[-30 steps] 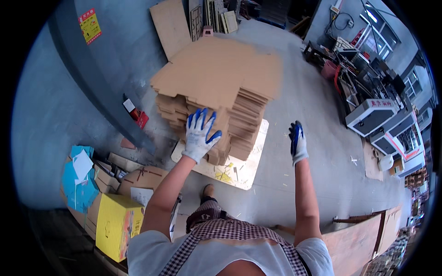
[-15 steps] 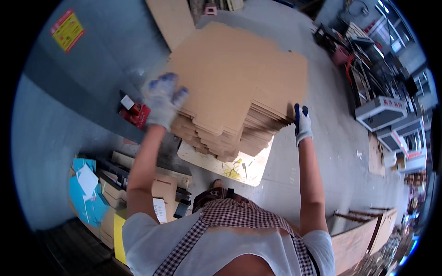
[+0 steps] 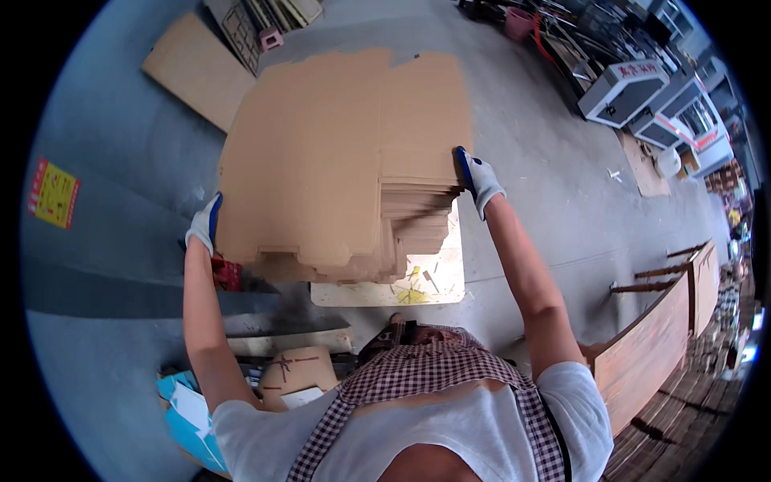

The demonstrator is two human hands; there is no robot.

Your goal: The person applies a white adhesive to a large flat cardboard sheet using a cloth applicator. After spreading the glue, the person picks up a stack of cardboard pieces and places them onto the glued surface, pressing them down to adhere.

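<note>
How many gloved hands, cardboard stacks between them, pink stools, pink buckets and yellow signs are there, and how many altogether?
Gloved hands: 2, left hand and right hand
Cardboard stack between them: 1
Pink stool: 1
Pink bucket: 1
Yellow sign: 1
Total: 6

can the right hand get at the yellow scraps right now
Probably yes: the yellow scraps lie uncovered on the near end of the pale board, though the right hand, at the right edge of the cardboard stack, would likely have to stretch down.
</note>
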